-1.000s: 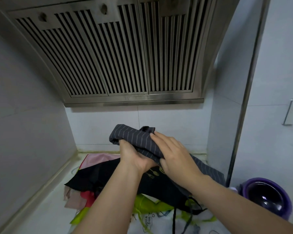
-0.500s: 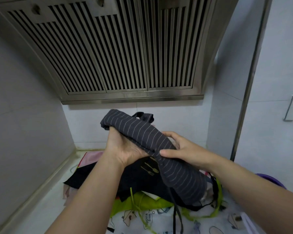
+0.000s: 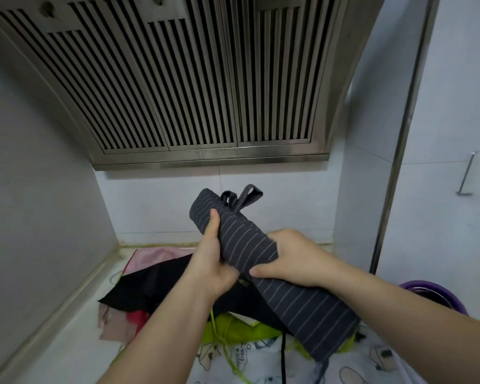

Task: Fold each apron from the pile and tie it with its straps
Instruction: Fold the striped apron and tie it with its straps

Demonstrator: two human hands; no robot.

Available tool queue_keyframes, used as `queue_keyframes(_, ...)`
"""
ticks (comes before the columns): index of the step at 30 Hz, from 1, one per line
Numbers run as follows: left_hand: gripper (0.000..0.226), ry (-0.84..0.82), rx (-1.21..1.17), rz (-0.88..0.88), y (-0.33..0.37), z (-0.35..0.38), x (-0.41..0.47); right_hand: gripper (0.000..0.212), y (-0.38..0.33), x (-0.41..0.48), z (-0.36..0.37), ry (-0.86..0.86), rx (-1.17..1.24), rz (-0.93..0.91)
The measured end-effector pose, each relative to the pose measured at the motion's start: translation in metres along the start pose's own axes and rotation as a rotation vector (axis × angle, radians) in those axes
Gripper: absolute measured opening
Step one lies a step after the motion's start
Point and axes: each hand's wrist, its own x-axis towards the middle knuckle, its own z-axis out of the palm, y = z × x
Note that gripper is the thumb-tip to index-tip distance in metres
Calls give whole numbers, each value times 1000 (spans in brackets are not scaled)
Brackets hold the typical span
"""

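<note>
1. You have the striped apron point(image 3: 302, 303) up in the air above the pile point(image 3: 233, 331). It is folded into a long narrow band that slants from upper left to lower right.
2. Your left hand point(image 3: 214, 261) grips the upper part, with the fingers curled behind the cloth and the thumb laid along its front. Your right hand point(image 3: 291, 256) wraps over the middle just beside it, thumb tucked at the near edge. Neither hand is free.
3. The step in hand looks to be the last fold or roll into a compact bundle, before tying. Bring the hanging lower end up towards your left hand. Do not let it drag across the black apron point(image 3: 155, 286) beneath, where it could snag loose straps.
4. Line the edges up as you fold. The cloth is soft, and the layers will likely slide apart if you slacken your grip.
5. The strap loops point(image 3: 247, 194) stick out past the top end. Leave them outside the fold so you can reach them for the tie.
6. If the band sags, lay it on the table point(image 3: 67, 342) left of the pile and finish there.
</note>
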Motion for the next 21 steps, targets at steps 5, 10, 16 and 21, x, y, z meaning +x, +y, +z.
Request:
queue_keyframes(5,63,174,-12,203,6,-1,8,43,2,-5,8,23,-274,-71)
queue_keyframes(10,57,-35,-93,144,20,-13,4,30,18,-7,-14,36,-190,-47)
queue_keyframes(16,43,-153,10,-41,19,-35,1,18,16,-6,-47,67,-104,-112)
queue_keyframes(21,46,-287,81,-217,12,-46,-11,17,7,-7,-61,100,89,-188)
